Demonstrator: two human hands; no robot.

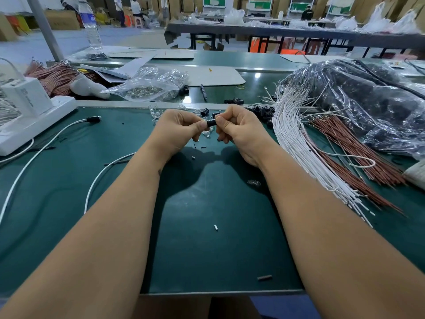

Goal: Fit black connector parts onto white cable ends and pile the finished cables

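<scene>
Black connector part (211,122) pinched between left hand (178,127) and right hand (239,128), fingers curled tight, above the green table (207,226) — white cables (296,134) heaped right. Clear zip bag (149,85) behind, holding small clear parts — large plastic bag (368,104) full of dark pieces.

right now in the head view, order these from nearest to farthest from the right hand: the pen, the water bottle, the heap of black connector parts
1. Heap of black connector parts: on the mat just beside the right hand, toward the white cables.
2. Pen: beyond the hands, on the farther green strip.
3. Water bottle: far back on the left, by the grey post.
</scene>
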